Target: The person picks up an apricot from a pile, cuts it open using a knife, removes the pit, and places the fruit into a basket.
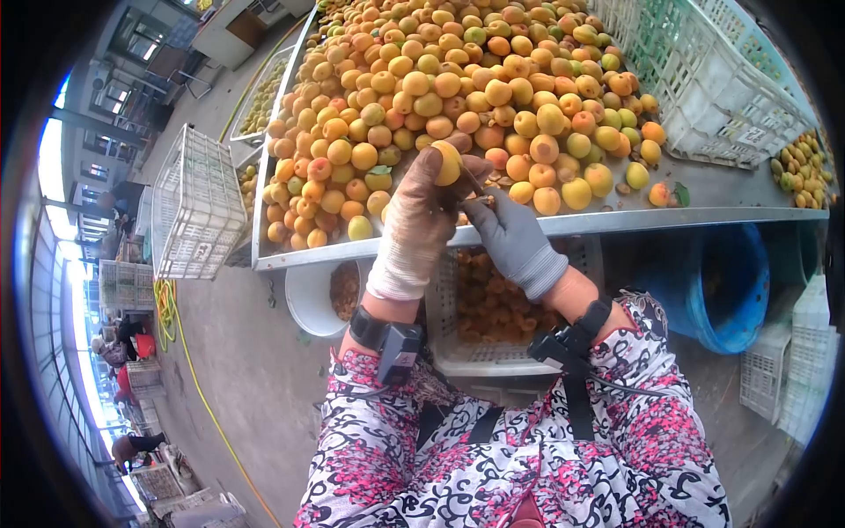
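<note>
My left hand [412, 211], in a stained white glove, is closed around a yellow-orange apricot [448, 165] above the table's front edge. My right hand [518, 239], in a grey glove, is beside it with the fingers pinched on a thin dark tool [476, 183] that reaches toward the apricot. The tool's kind is hard to make out, as fingers cover part of it. Behind both hands a large heap of apricots [414, 84] covers the metal-edged table [634, 220]. Below my hands a white crate [480, 359] holds opened orange apricot pieces [493, 304].
A white bucket [308, 304] with brown pits stands under the table at left, and a blue barrel [726, 290] at right. White crates [717, 97] [201, 207] flank the heap. A yellow hose [189, 361] runs along the floor. Other people are at far left.
</note>
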Available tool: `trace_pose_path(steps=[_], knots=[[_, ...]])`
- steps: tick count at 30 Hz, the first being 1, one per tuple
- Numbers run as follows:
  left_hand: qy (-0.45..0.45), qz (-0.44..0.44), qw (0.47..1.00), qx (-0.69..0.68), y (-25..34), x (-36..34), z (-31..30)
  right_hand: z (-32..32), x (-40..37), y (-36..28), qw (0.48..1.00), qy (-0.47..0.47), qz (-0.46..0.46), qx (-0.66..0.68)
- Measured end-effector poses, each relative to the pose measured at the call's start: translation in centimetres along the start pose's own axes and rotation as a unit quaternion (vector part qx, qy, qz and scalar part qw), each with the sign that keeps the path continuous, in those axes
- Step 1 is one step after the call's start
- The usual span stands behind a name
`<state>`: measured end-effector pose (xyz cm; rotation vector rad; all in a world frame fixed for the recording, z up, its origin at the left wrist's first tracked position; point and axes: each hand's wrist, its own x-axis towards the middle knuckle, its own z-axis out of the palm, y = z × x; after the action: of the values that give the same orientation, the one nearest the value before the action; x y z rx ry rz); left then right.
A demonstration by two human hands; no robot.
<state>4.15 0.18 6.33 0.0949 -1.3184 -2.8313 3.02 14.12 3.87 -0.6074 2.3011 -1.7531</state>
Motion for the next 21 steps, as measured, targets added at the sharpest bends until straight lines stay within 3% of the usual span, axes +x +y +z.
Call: trace_pose_path(steps=[1, 3, 4, 6, 8, 10, 11, 14, 18, 21], knots=[[-0.001, 0.0, 1.0, 0.0, 0.4, 0.1, -0.1, -0.6, 0.3, -0.2, 1.0, -0.019, 0.012, 0.001], [-0.051, 0.053, 0.979, 0.192, 1.7, -0.1, -0.2, -1.8, 0.6, -0.9, 0.999, -0.039, 0.022, -0.012], [-0.051, 0.052, 0.979, 0.191, 2.1, -0.3, 0.2, -2.2, 0.8, -1.1, 0.997, -0.059, 0.033, -0.023], [0.005, 0.045, 0.958, 0.282, 2.8, -0.8, 1.0, -2.3, 0.8, -0.9, 0.996, -0.066, 0.043, -0.037], [0.008, 0.057, 0.959, 0.278, 2.3, -0.4, 0.8, -1.9, 0.8, -0.4, 0.998, -0.051, 0.014, -0.028], [-0.03, 0.069, 0.994, 0.086, 0.6, 0.2, 0.5, -0.3, 0.5, -0.1, 0.999, -0.021, 0.017, 0.019], [-0.008, 0.051, 0.998, 0.022, 0.0, 0.2, 1.0, 0.2, 0.4, 0.1, 0.998, 0.009, 0.018, 0.066], [0.063, 0.006, 0.995, -0.072, -1.0, 0.3, 2.2, 0.1, 1.0, 0.6, 0.999, 0.022, 0.005, 0.037], [-0.012, 0.039, 0.997, 0.071, 1.0, 0.3, 1.6, -2.0, 1.6, -0.1, 1.0, -0.002, 0.025, 0.016], [-0.016, 0.041, 0.988, 0.147, 2.2, -0.1, 2.5, -3.4, 1.7, -1.6, 0.997, -0.057, 0.056, 0.005]])
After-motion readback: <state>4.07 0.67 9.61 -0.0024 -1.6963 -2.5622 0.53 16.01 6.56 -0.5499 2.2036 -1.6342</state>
